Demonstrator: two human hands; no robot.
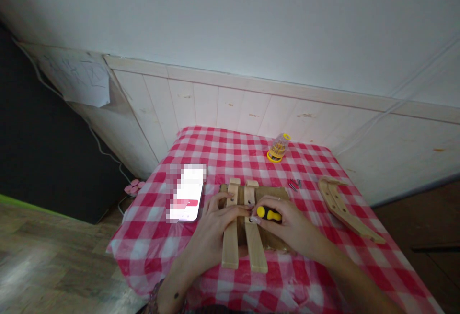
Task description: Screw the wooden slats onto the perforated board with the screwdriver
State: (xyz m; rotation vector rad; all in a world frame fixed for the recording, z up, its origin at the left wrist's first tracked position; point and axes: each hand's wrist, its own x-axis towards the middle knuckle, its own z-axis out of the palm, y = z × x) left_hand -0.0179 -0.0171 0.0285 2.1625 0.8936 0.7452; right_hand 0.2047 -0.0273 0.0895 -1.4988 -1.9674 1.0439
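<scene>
Left hand: at lower centre we see the left hand (212, 230) with its fingers laid across the left wooden strip (230, 249) and reaching to the other; we cannot tell whether it grips or only presses.
Right hand: just right of centre, the right hand (287, 223) is curled around a yellow-and-black screwdriver (269, 214), fingertips at a hole in the right wooden strip (256, 249).
Strips: we find both side by side at lower centre, lying across a brown block (276, 241).
Phone: lit, left of the hands, we note a phone (189, 194).
Curved wood: at right lies a curved wooden piece (336, 203) with holes.
Screws: beyond the right hand, several loose screws (293, 186).
Case: farther, a clear yellow-based case (279, 148) near the panelling (215, 105).
</scene>
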